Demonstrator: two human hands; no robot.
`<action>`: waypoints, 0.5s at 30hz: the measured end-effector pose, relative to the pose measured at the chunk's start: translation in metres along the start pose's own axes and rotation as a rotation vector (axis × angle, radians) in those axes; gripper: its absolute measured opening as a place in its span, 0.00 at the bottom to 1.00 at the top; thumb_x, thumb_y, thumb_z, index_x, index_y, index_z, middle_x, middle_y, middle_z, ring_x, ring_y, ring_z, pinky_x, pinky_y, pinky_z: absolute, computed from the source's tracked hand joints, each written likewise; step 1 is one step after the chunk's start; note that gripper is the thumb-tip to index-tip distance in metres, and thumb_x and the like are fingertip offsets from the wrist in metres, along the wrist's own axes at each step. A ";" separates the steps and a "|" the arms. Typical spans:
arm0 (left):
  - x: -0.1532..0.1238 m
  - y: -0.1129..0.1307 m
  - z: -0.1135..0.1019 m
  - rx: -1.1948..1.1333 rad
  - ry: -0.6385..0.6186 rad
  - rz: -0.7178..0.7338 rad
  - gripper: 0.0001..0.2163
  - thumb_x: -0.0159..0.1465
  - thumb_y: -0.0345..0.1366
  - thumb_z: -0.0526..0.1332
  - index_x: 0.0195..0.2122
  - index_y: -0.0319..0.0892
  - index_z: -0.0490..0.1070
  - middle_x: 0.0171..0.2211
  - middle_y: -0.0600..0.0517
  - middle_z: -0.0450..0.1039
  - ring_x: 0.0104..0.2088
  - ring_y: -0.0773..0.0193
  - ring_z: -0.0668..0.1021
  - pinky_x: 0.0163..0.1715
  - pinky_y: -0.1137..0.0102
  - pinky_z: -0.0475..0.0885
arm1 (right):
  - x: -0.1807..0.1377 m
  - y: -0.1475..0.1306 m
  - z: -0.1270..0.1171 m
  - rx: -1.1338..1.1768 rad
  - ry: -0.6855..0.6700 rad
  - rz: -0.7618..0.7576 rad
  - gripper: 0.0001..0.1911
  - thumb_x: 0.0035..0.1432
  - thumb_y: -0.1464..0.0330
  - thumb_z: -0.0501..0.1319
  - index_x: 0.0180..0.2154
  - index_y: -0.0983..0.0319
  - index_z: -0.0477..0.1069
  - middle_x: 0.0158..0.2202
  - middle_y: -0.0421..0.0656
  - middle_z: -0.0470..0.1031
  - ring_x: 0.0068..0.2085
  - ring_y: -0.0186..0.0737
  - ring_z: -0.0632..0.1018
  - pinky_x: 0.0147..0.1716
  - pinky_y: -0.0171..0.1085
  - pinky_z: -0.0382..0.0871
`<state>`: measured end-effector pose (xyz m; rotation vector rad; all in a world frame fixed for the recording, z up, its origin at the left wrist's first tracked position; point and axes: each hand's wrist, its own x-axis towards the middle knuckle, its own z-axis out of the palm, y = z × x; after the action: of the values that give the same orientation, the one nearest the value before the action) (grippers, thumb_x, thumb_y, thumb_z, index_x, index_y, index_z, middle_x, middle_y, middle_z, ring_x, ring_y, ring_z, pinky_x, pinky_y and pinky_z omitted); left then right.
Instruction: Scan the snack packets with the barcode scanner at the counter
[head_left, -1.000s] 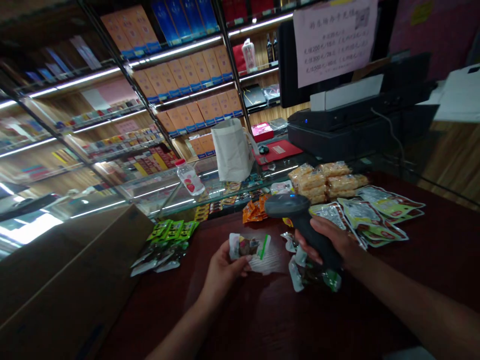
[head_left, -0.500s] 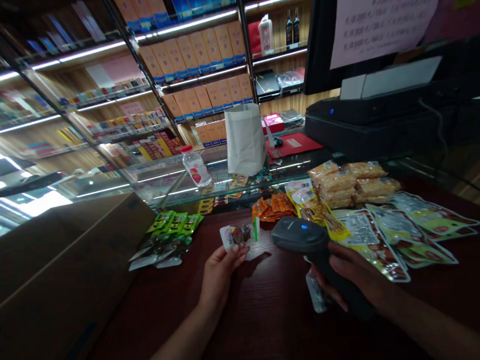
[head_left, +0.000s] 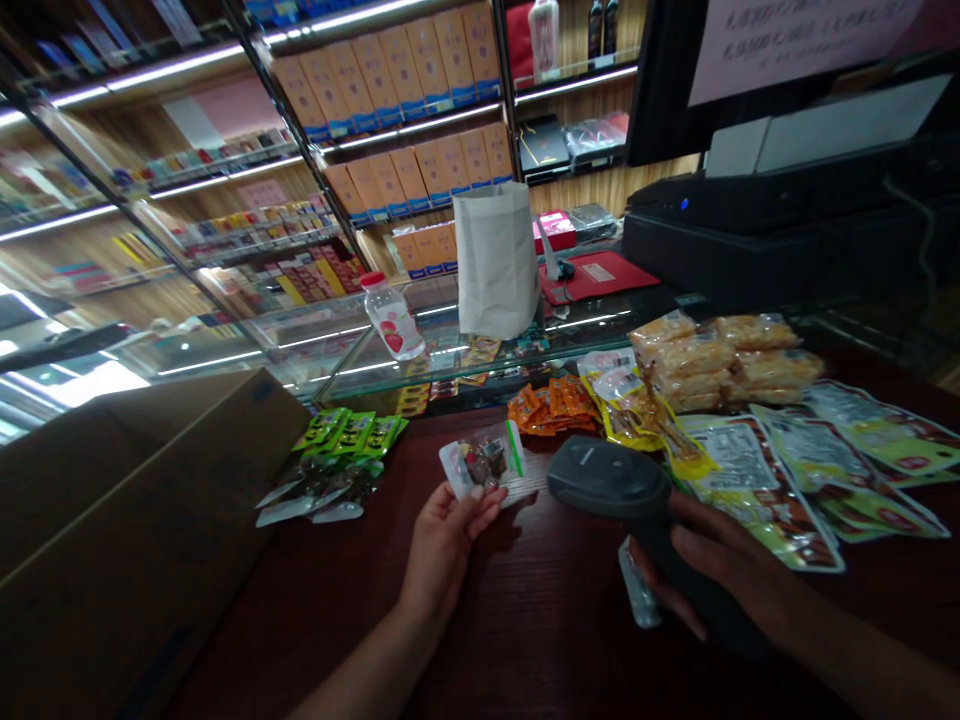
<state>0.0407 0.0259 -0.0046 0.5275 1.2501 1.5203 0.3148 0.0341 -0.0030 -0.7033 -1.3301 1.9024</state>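
My left hand (head_left: 446, 540) pinches a small clear snack packet (head_left: 484, 462) with a green stripe, held up over the dark wooden counter (head_left: 525, 620). My right hand (head_left: 720, 570) is wrapped round the handle of a dark grey barcode scanner (head_left: 609, 485), whose head sits just right of the packet. A clear packet (head_left: 639, 590) lies on the counter under the right hand.
A cardboard box (head_left: 127, 530) fills the left. Green packets (head_left: 337, 465), orange packets (head_left: 551, 405), yellow-green pouches (head_left: 795, 470) and wrapped cakes (head_left: 720, 355) lie on the counter. Behind stand a glass case with a water bottle (head_left: 390, 318), a white bag (head_left: 491, 260) and a black till (head_left: 780, 230).
The view has shifted left and down. My left hand lifted the packet slightly up and away; the scanner hand moved right and nearer to me, off the pile of packets.
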 end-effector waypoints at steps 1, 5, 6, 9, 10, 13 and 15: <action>0.000 0.001 0.000 -0.005 0.005 0.004 0.09 0.53 0.26 0.71 0.34 0.35 0.74 0.34 0.46 0.82 0.35 0.61 0.84 0.35 0.74 0.80 | 0.000 0.001 -0.001 -0.002 -0.004 0.001 0.24 0.57 0.47 0.61 0.37 0.62 0.71 0.27 0.42 0.74 0.17 0.31 0.69 0.14 0.32 0.66; 0.001 0.010 -0.003 -0.064 0.093 0.037 0.05 0.59 0.22 0.65 0.35 0.35 0.73 0.35 0.43 0.82 0.36 0.62 0.84 0.36 0.75 0.80 | 0.002 0.004 -0.002 0.008 -0.010 -0.009 0.23 0.59 0.47 0.60 0.35 0.62 0.71 0.28 0.43 0.74 0.17 0.31 0.69 0.14 0.31 0.65; 0.002 0.014 -0.005 -0.098 0.129 0.046 0.05 0.61 0.21 0.63 0.36 0.34 0.73 0.36 0.42 0.82 0.36 0.61 0.84 0.36 0.75 0.80 | 0.002 0.004 -0.002 0.008 -0.014 -0.017 0.22 0.59 0.48 0.60 0.36 0.62 0.71 0.28 0.43 0.74 0.17 0.30 0.69 0.14 0.31 0.65; 0.003 0.030 -0.014 -0.232 0.234 0.054 0.09 0.64 0.19 0.57 0.42 0.32 0.72 0.36 0.41 0.81 0.35 0.61 0.84 0.35 0.75 0.80 | 0.003 0.002 -0.001 -0.003 -0.027 -0.038 0.21 0.60 0.49 0.60 0.37 0.62 0.71 0.28 0.41 0.73 0.17 0.30 0.68 0.14 0.31 0.64; 0.003 0.036 -0.017 -0.280 0.262 0.050 0.11 0.64 0.18 0.55 0.46 0.31 0.71 0.37 0.40 0.81 0.35 0.61 0.84 0.35 0.76 0.81 | 0.004 0.001 -0.001 -0.009 -0.034 -0.041 0.21 0.60 0.50 0.60 0.37 0.62 0.71 0.28 0.41 0.73 0.17 0.30 0.68 0.14 0.31 0.64; 0.003 0.052 -0.031 -0.404 0.324 0.023 0.18 0.66 0.18 0.50 0.55 0.29 0.67 0.38 0.40 0.81 0.34 0.63 0.85 0.34 0.76 0.81 | 0.004 0.000 0.000 -0.025 -0.040 -0.047 0.20 0.61 0.51 0.59 0.36 0.62 0.71 0.27 0.40 0.72 0.17 0.30 0.68 0.15 0.30 0.65; 0.001 0.057 -0.041 -0.459 0.348 0.008 0.20 0.67 0.18 0.47 0.59 0.29 0.63 0.38 0.40 0.81 0.32 0.64 0.84 0.33 0.76 0.81 | 0.003 0.000 0.001 -0.025 -0.032 -0.059 0.20 0.62 0.51 0.59 0.35 0.62 0.71 0.27 0.40 0.73 0.17 0.29 0.69 0.14 0.30 0.65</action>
<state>-0.0185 0.0152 0.0319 -0.0345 1.0982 1.8882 0.3118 0.0362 -0.0026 -0.6414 -1.3815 1.8609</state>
